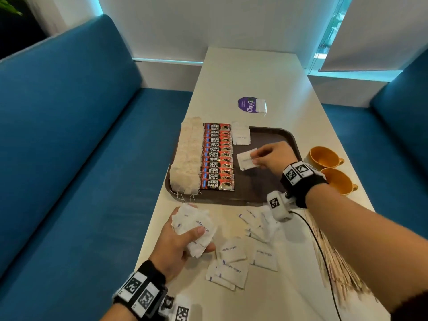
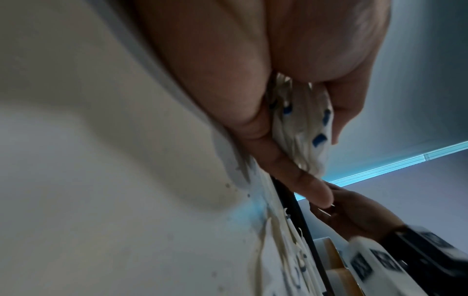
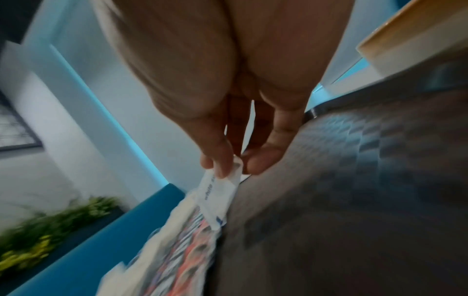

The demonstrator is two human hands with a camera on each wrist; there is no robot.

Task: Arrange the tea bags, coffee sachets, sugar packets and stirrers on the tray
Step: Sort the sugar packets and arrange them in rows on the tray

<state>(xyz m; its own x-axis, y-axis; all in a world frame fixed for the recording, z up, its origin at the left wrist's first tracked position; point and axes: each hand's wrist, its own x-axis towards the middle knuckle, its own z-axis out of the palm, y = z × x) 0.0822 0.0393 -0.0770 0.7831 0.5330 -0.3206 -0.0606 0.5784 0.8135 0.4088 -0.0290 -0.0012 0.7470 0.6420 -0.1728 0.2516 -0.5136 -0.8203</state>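
Note:
A dark brown tray (image 1: 275, 135) lies on the white table. On its left side stand a column of tea bags (image 1: 187, 156) and a column of red coffee sachets (image 1: 217, 156). A few white sugar packets (image 1: 240, 135) lie at the tray's far edge. My right hand (image 1: 271, 156) pinches one sugar packet (image 1: 246, 158) (image 3: 215, 198) just above the tray, beside the coffee column. My left hand (image 1: 183, 242) grips a bunch of sugar packets (image 1: 196, 228) (image 2: 301, 128) near the table's left edge. Loose sugar packets (image 1: 234, 265) lie in front of the tray. Wooden stirrers (image 1: 335, 258) lie under my right forearm.
Two orange cups (image 1: 324, 156) stand right of the tray. A purple round sticker (image 1: 249, 104) with a tea bag on it lies beyond the tray. Blue benches (image 1: 69, 135) flank the table. A black cable (image 1: 319, 246) runs from my right wrist.

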